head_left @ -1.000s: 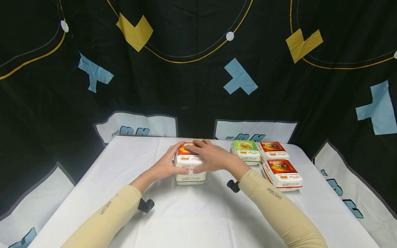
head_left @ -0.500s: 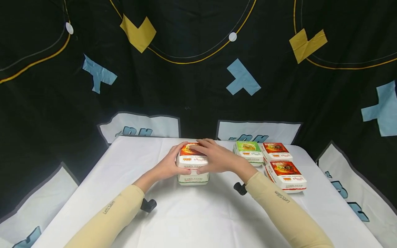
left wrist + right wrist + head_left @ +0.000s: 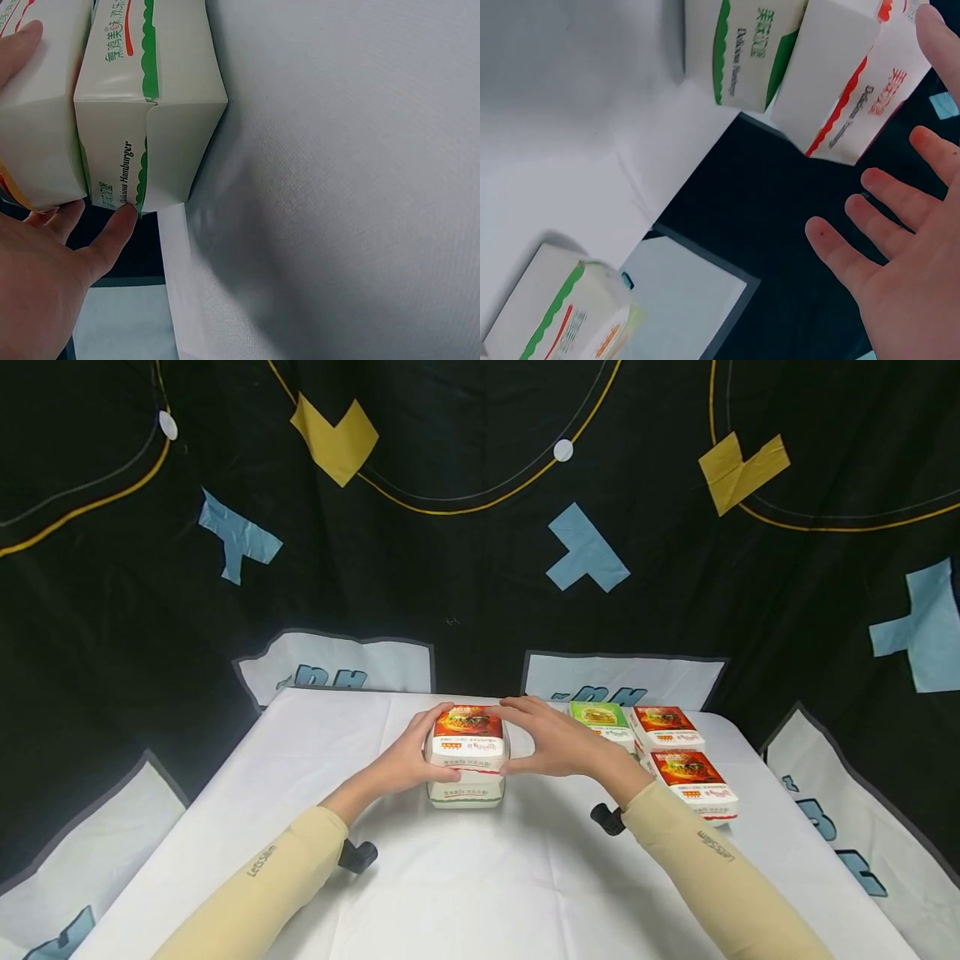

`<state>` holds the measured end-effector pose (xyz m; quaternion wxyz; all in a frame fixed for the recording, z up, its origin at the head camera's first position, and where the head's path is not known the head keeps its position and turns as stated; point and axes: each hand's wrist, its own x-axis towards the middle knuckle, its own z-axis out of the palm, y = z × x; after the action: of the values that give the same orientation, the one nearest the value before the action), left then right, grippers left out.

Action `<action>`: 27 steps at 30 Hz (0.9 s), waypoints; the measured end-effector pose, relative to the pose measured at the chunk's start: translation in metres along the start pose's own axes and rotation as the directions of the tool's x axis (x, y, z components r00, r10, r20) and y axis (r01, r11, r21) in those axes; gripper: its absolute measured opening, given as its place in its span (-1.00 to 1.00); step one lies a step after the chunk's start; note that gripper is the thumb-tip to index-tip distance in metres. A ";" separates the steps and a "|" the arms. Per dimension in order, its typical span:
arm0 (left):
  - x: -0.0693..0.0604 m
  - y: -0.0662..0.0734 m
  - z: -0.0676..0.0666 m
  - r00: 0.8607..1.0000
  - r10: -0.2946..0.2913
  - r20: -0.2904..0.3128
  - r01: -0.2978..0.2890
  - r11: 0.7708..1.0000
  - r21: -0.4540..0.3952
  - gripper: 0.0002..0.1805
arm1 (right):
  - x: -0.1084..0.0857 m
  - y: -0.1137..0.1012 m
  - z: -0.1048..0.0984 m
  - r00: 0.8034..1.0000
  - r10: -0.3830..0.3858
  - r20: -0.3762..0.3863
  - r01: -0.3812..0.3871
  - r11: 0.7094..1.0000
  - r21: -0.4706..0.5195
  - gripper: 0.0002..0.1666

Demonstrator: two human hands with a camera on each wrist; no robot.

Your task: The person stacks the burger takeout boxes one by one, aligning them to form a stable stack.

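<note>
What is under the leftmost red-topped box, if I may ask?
A green-trimmed white box sits under the red-topped box; its own top is covered and cannot be seen.

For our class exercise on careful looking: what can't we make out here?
Head view: the top of the lower green-trimmed burger box, covered by the upper red-topped burger box.
Left wrist view: much of the upper red-topped burger box, cut off by the left edge.
Head view: the lower left of the green-topped burger box, behind the right hand.
Head view: fine print on the nearer red-topped burger box at right, too small.
</note>
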<state>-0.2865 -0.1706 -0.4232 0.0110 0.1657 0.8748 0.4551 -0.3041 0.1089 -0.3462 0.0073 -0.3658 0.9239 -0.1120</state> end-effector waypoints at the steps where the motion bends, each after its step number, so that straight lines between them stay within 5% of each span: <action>1: 0.000 0.000 0.000 1.000 -0.002 -0.001 0.002 1.000 -0.004 0.21 | -0.002 0.002 -0.001 1.000 0.008 -0.001 -0.008 1.000 0.005 0.09; 27: 0.000 0.001 0.001 1.000 -0.029 -0.006 0.029 1.000 -0.012 0.22 | -0.065 0.065 -0.012 0.992 0.126 -0.014 -0.126 0.992 0.006 0.10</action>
<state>-0.2860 -0.1692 -0.4226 0.0156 0.1515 0.8744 0.4606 -0.3015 0.2018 -0.3524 0.0087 -0.3059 0.9449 -0.1165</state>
